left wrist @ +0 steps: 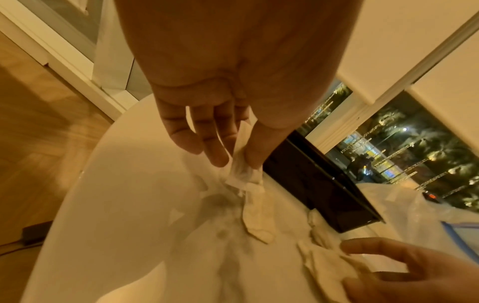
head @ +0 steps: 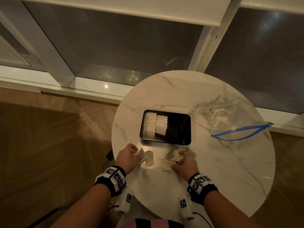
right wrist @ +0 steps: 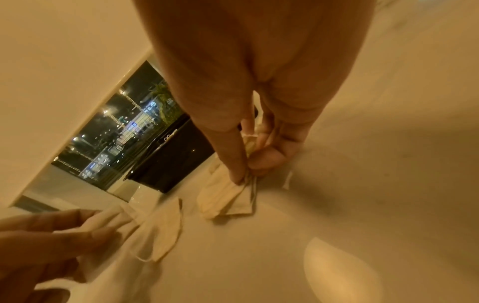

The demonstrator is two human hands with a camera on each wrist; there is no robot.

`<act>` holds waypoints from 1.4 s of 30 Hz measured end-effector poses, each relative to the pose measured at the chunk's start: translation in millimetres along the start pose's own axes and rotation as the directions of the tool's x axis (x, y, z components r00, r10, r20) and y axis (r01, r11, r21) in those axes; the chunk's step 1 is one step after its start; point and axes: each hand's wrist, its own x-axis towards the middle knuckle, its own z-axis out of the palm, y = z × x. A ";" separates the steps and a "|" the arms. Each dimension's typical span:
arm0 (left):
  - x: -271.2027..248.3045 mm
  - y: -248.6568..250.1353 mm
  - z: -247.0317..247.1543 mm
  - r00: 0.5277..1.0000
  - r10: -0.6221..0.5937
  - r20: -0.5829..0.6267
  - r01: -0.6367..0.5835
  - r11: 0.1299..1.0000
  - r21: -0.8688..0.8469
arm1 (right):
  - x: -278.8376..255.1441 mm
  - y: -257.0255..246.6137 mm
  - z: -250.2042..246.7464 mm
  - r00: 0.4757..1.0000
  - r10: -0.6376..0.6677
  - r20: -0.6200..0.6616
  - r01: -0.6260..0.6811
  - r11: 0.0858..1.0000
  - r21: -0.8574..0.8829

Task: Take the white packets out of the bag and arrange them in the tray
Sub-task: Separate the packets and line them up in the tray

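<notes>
So, fingers first:
Left fingers (left wrist: 215, 151): thumb and forefinger pinching a crumpled packet (left wrist: 243, 176), the other fingers hang loose. More packets dangle from it by a thread and trail onto the table.
Left hand (head: 125, 157): near the table's front edge, just in front of the tray's left corner. In the head view it's holding a white packet (head: 139, 154) with a tan one (head: 150, 159) right beside it.
Right fingers (right wrist: 238, 164): thumb and forefinger closed on a little bunch of packets (right wrist: 228, 196), lying on the table. How many are in that bunch, can't tell, they overlap and it's blurry.
Right hand (head: 185, 162): in front of the tray's right corner; it hides part of the pile (head: 171, 157).
Loose packets: a few between the two hands, threads tangled, edges hard to make out against the marble.
Tray (head: 181, 129): black, mid-table, two neat rows of packets (head: 155, 125) filling the left side, right side bare.
Bag (head: 236, 125): clear zip bag with a blue seal, lying open on the right, well apart from the hands. Something pale is inside, can't say what.
Table (head: 213, 170): round white marble.
Wrists: black bands with coded markers, the cameras' cables cut off at the bottom edge.
</notes>
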 end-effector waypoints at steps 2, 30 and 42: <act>-8.6 3.4 -3.8 1.000 0.018 0.001 -0.018 0.998 -0.063 | 0.8 -3.9 0.5 0.999 0.031 -0.009 -0.031 0.998 0.055; -2.2 29.8 -16.1 0.982 0.121 0.142 -0.080 0.961 -0.265 | -1.6 -16.5 26.4 0.987 -0.161 0.014 0.144 0.837 -0.528; -7.4 36.6 -20.3 0.964 -0.021 0.264 0.173 0.804 -0.569 | 3.2 -25.0 13.0 0.999 -0.045 0.018 0.048 0.951 -0.306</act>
